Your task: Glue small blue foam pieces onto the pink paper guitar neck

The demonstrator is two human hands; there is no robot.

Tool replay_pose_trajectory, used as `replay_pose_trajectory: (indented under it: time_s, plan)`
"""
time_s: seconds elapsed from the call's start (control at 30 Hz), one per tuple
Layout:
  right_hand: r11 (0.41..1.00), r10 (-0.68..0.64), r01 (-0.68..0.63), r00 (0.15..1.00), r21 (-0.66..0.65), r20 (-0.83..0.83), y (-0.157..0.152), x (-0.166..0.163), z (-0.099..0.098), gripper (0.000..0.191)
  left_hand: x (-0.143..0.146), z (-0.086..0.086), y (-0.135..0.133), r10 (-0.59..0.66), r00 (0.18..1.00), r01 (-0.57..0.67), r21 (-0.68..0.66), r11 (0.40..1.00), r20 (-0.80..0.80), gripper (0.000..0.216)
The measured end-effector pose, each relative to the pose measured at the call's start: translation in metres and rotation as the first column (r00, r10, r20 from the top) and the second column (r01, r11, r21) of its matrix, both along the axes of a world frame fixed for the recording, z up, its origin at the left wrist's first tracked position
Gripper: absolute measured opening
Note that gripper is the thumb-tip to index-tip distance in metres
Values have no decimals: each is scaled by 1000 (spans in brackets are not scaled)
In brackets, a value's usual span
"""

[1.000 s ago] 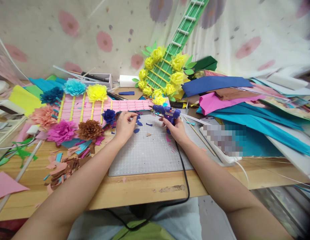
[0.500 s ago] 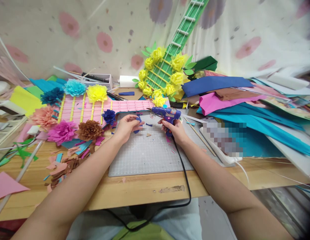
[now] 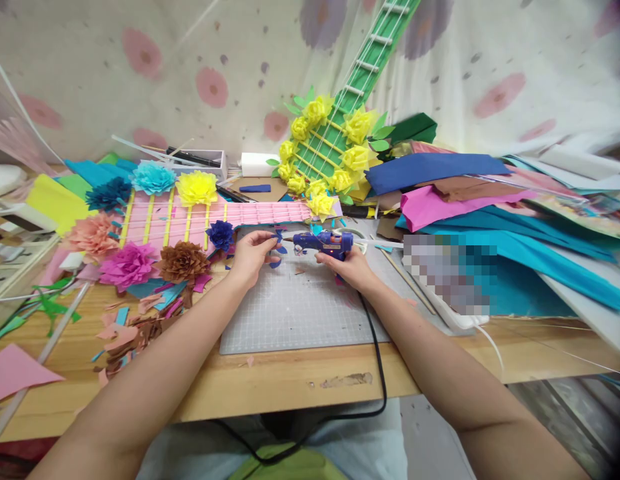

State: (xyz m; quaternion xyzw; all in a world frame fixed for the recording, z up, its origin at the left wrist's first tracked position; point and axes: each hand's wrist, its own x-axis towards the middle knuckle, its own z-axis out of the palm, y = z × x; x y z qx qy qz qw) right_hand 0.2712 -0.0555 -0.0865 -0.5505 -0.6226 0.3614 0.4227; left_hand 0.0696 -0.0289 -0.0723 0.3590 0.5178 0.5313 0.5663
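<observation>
My right hand [image 3: 351, 265] is wrapped round the handle of a blue hot glue gun [image 3: 323, 244], its nozzle pointing left and a glue stick jutting out behind. Between the fingertips of my left hand [image 3: 253, 255] is a small dark blue paper piece [image 3: 277, 239]; the nozzle is close to it, and I cannot tell whether they touch. To the left lies a pink paper guitar [image 3: 160, 220] with paper flowers round its body, among them a dark blue flower [image 3: 220, 235] and a brown flower [image 3: 183, 261].
A grey cutting mat [image 3: 300, 313] lies under my hands. The black cord [image 3: 374, 333] hangs over the table's front edge. Behind stands a green paper guitar [image 3: 320, 150] with yellow flowers. Folded coloured paper [image 3: 440, 173] is piled at right; paper scraps [image 3: 130, 340] lie at left.
The glue gun has tipped level and its nozzle has come left to the blue paper in my left hand. My left fingers have drawn together on that piece.
</observation>
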Motion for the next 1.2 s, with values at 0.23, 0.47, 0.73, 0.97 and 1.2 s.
replay_pose_trajectory:
  time_s: [0.23, 0.47, 0.73, 0.97, 1.2]
  plan:
    - [996, 23, -36, 989, 87, 143, 2, 0, -5, 40, 0, -4, 1, 24, 998, -24, -3, 1000, -55, 13]
    - [995, 24, -38, 990, 96, 137, 2, -3, -3, 38, 2, -4, 0, 14, 997, -14, 0, 1000, -79, 15]
    - [994, 19, -34, 988, 103, 151, 3, -4, -5, 35, 2, -2, -1, 9, 996, -9, -2, 1000, -85, 15]
    - [995, 8, -26, 983, 99, 184, 4, -4, -6, 37, 4, 1, -3, 11, 996, -12, -11, 1000, -83, 15]
    - [995, 7, -25, 982, 92, 191, 5, -3, -5, 39, 2, -1, -2, -6, 996, 6, -4, 1000, -93, 15]
